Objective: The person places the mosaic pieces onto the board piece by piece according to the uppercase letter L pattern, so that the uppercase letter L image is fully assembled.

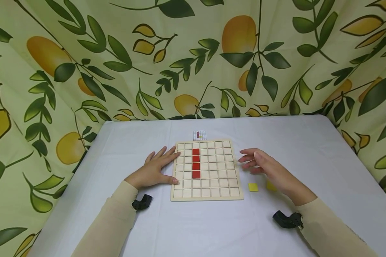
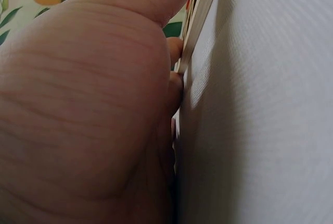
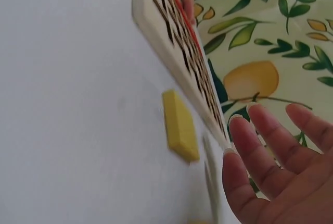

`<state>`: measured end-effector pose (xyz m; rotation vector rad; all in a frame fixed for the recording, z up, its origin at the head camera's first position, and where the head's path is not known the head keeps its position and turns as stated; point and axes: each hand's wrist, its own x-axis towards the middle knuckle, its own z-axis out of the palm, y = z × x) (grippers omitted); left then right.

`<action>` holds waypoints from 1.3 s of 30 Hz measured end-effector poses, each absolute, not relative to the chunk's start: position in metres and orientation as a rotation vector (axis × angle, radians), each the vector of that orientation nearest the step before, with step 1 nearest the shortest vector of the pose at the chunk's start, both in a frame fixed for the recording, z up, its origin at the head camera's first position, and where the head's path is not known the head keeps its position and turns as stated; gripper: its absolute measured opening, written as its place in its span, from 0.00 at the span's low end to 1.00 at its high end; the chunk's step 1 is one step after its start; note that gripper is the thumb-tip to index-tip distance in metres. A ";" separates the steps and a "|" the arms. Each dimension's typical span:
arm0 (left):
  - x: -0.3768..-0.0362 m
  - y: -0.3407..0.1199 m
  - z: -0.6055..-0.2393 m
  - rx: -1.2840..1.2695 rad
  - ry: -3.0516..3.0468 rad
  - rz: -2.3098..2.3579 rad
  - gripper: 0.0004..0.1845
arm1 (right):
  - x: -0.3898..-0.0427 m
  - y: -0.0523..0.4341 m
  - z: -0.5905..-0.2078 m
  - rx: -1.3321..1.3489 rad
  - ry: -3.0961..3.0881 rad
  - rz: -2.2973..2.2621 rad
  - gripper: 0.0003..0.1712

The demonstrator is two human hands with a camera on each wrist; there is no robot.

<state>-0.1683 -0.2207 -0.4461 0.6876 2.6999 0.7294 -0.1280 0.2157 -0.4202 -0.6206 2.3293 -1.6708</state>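
- Right hand [image 1: 270, 167] hovers off the right edge of the wooden grid board [image 1: 207, 170], fingers straight, holding nothing.
- Yellow tile [image 1: 253, 187] lies on the table [image 1: 325, 160] near the board's lower right corner; a second yellow piece is half hidden under that hand.
- Left hand [image 1: 156, 167] lies flat, pressing the board's left edge.
- Four red tiles [image 1: 196, 163] fill one column.
- Judged step: picking up a yellow tile; a downward pinch is needed.
- Pattern card [image 1: 199, 135] at the far edge is too small to read.
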 end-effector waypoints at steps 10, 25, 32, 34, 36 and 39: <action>-0.167 -0.221 -0.444 0.707 2.699 0.747 0.61 | -0.121 0.238 -0.433 -0.524 2.424 -1.550 0.26; -0.167 -0.221 -0.444 0.699 2.691 0.749 0.61 | -0.125 0.246 -0.448 -0.762 2.504 -1.258 0.20; -0.167 -0.223 -0.445 0.690 2.689 0.754 0.62 | -0.123 0.241 -0.447 -0.730 2.524 -1.264 0.14; -0.167 -0.223 -0.445 0.685 2.690 0.747 0.62 | -0.122 0.240 -0.446 -0.725 2.539 -1.259 0.15; -0.167 -0.222 -0.444 0.688 2.691 0.746 0.62 | -0.121 0.239 -0.446 -0.725 2.557 -1.268 0.15; -0.167 -0.221 -0.444 0.677 2.691 0.727 0.62 | -0.119 0.237 -0.445 -0.692 2.586 -1.286 0.14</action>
